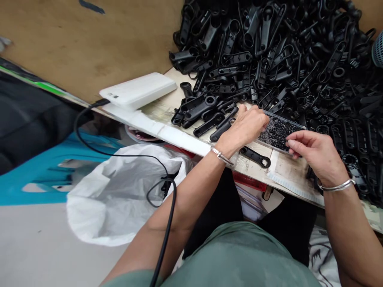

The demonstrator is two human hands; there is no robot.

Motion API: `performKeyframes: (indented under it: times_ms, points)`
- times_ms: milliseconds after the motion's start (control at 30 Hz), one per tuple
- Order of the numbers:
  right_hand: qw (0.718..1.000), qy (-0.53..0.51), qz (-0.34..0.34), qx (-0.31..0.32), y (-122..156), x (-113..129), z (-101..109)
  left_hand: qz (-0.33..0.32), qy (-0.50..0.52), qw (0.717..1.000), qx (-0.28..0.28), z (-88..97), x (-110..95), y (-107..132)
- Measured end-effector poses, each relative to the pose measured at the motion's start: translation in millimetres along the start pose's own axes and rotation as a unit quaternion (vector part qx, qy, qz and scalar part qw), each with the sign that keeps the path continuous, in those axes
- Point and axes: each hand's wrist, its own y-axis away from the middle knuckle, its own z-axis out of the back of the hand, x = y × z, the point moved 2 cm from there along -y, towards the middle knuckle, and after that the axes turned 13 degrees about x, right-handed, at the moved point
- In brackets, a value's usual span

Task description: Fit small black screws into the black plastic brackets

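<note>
- Tray (pixel 285 120) with clear walls, holding small black pieces (pixel 277 131), sits on the table (pixel 287 167) between the two hands.
- Left hand (pixel 248 124): fingers curled at the tray's left end; cannot tell what they grasp.
- Right hand (pixel 318 153): thumb and forefinger drawn together at the tray's right end; cannot tell whether they pinch a piece.
- Ring-ended black part (pixel 254 156) lies just on the tray's near side.
- Heap of similar parts (pixel 266 52) spreads across the far right.
- White box (pixel 139 89), cable (pixel 113 154) plugged in, lies left.
</note>
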Motion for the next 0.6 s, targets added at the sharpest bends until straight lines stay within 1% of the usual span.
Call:
performKeyframes:
  times_ms: [100,200,267,400,467,500,600]
  points:
    - [0.998,-0.059,0.003,-0.01,0,-4,-6,0.007,0.03,0.999,0.019,4.0,-1,1]
    - [0.993,-0.119,0.004,-0.024,0,-6,-14,0.027,0.069,0.997,0.036,3.6,-1,1]
    - [0.987,-0.157,0.005,-0.035,1,-6,-17,0.029,0.106,0.994,0.018,3.6,0,2]
    - [0.976,-0.212,0.017,-0.048,2,-4,-24,0.007,0.193,0.98,-0.042,5.8,1,4]
    - [0.97,-0.238,0.024,-0.052,3,-5,-27,-0.011,0.266,0.962,-0.065,5.9,0,8]
    - [0.966,-0.253,0.028,-0.052,4,-5,-29,-0.022,0.309,0.948,-0.075,5.4,-1,11]
    - [0.953,-0.298,0.04,-0.038,6,-5,-35,-0.048,0.438,0.892,-0.1,2.1,-6,21]
